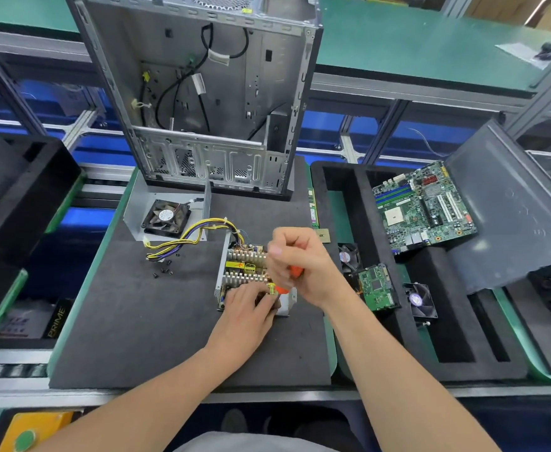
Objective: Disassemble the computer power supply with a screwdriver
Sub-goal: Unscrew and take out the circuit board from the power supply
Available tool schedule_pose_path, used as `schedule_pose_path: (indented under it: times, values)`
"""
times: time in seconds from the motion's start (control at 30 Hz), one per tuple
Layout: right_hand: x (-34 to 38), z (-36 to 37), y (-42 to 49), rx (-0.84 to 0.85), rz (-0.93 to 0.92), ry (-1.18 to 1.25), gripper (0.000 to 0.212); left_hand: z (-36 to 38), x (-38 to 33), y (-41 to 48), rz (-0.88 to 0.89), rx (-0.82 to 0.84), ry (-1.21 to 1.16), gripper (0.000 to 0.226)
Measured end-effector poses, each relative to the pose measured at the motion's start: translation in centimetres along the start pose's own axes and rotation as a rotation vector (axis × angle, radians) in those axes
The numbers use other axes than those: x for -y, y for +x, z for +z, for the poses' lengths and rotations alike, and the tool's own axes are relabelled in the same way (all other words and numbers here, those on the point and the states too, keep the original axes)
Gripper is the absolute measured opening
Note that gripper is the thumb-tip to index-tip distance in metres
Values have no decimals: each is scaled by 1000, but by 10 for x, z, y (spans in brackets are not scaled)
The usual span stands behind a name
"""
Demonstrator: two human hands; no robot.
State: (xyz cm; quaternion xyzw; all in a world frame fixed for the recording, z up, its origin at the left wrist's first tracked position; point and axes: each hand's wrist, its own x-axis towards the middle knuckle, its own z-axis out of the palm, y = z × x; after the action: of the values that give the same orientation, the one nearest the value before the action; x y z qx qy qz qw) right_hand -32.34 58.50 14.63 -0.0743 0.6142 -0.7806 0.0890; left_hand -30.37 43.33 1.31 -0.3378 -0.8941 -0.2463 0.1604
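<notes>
Both bare forearms reach forward from the lower edge and converge. The left hand lies palm down, fingers bent, tips touching the power supply; whether they pinch anything cannot be told. The right hand, just beyond it, is fisted round the orange screwdriver

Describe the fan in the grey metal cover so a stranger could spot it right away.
The open computer case stands at the back of the grey mat. Before its left corner lies a grey metal cover with the black fan inside. The other two fans sit in a black foam tray.
</notes>
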Motion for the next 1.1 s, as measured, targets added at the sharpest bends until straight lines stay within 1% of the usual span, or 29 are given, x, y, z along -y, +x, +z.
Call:
schedule_pose_path:
  times: [0.03, 0.1, 0.17, 0.2, 0.23, 0.27, 0.3, 0.37, 0.47, 0.57, 0.6, 0.63, 0.67, 0.7, 0.73, 0.8, 0.87, 0.9, 0.93, 0.97, 1.0, 1.03, 1.1]
  values:
    - [-4, 3, -3, -99, -24, -70, 33, -1, 0, 0, -3, -1, 5, 18]
    - [-16, 17, -11, -369, -79, -178, 33, -1, -1, 1, -6, -10, 13, 18]
    - [-26, 33, -15, -671, -136, -151, 34, -2, -1, 0, -6, -16, 12, 20]
    - [-28, 40, -15, -787, -147, -99, 35, -2, -1, 0, -7, -16, 13, 23]
    - [-30, 44, -15, -850, -153, -63, 36, -3, -1, -1, -12, -14, 13, 25]
    - [-32, 46, -16, -860, -155, -71, 37, -3, -2, -1, -22, -8, 11, 28]
    - [-34, 46, -17, -831, -157, -116, 38, -3, -2, -1, -32, -1, 9, 29]
    - [-37, 44, -19, -686, -166, -179, 41, -3, -3, -1, -42, 6, 8, 27]
    - [-34, 27, -16, -341, -130, -108, 39, -2, -3, 1, -10, -23, 30, 22]
    - [-22, 10, -6, 8, -31, -48, 29, 1, -1, 2, 10, -59, 21, 28]
    - [-17, 7, -2, 77, 0, -23, 24, 2, -1, 2, 9, -55, 19, 29]
    - [-13, 6, 0, 107, 20, -2, 21, 2, 0, 1, 6, -45, 19, 27]
    - [-8, 4, 2, 96, 33, 6, 19, 2, 0, 0, -1, -33, 18, 24]
    - [-5, 2, 3, 44, 36, -5, 18, 2, 0, -1, -11, -24, 9, 22]
    - [-3, 1, 2, -47, 16, -46, 18, 1, -1, -1, -20, -18, -6, 21]
    - [-5, 9, -3, -324, -62, -169, 18, -1, -2, 0, -27, -15, -28, 21]
    - [-14, 28, -9, -638, -122, -231, 18, -3, -3, 1, -21, -15, -10, 25]
    - [-18, 39, -11, -750, -144, -235, 21, -4, -3, 1, -18, -14, 1, 28]
    - [-20, 46, -11, -806, -161, -242, 28, -4, -3, 0, -19, -13, 5, 30]
    - [-22, 50, -11, -804, -172, -245, 38, -5, -4, 0, -23, -13, 6, 30]
    - [-22, 49, -10, -738, -183, -234, 48, -6, -4, 0, -25, -14, 12, 28]
    - [-21, 44, -10, -614, -192, -209, 54, -6, -5, 0, -21, -16, 24, 25]
    - [-18, 26, -8, -283, -158, -157, 56, -6, -5, 2, -6, -27, 36, 19]
